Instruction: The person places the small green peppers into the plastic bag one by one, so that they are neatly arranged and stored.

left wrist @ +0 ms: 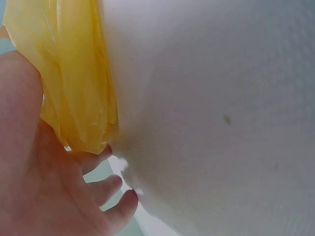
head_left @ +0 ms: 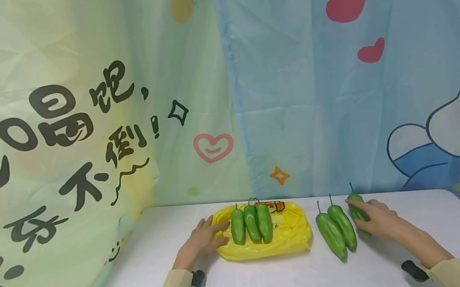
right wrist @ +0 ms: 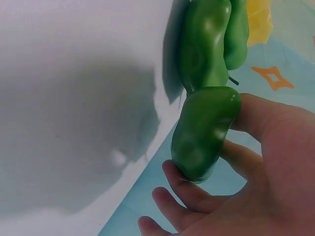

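My left hand (head_left: 202,238) is at the left edge of a yellow plastic bag (head_left: 292,239), fingers spread and loosely bent. In the left wrist view the bag (left wrist: 81,73) passes between thumb and fingers; whether they pinch it is unclear. Three green peppers (head_left: 251,223) lie side by side on the bag. My right hand (head_left: 379,218) holds another green pepper (right wrist: 204,135) between thumb and fingers, its stem pointing away. Left of this hand, two more green peppers (head_left: 338,233) lie together on the white table.
The white table (head_left: 249,286) ends at a printed curtain (head_left: 295,106) close behind the bag and peppers. Another curtain (head_left: 44,187) runs along the left side. A dark wrist device (head_left: 414,271) sits at the right sleeve, and a similar one (head_left: 198,278) at the left.
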The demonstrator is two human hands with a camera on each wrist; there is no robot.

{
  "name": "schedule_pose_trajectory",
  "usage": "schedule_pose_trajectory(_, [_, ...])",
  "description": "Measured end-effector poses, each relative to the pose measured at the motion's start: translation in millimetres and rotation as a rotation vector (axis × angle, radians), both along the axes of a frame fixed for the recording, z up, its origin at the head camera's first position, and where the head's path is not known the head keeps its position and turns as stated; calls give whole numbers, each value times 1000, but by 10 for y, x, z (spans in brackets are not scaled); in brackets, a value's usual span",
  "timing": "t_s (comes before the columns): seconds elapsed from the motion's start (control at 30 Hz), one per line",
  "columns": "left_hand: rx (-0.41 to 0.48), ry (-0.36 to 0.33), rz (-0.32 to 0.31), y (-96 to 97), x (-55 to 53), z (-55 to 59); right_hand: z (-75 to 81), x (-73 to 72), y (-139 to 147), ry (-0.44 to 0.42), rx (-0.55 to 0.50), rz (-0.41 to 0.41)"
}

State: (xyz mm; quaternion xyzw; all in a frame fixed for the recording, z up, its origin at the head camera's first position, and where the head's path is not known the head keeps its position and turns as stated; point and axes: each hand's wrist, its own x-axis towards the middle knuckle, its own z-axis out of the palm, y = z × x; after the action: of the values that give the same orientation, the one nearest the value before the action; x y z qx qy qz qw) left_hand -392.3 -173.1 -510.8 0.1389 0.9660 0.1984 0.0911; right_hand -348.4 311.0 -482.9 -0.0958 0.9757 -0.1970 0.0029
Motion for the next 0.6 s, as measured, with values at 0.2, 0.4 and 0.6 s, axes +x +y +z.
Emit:
schedule_pose_trajectory(0.2, [-2,-1,-2,2,-4,-1,26,0,-16,16,12,-4])
schedule_pose_trajectory(0.4, [-3,-4,0,2,-4,2,53,5,-39,32,9,-1])
schedule_pose_trajectory(0.6, [0,-5,-1,3,-4,4,72,-1,-64,36,4,-4])
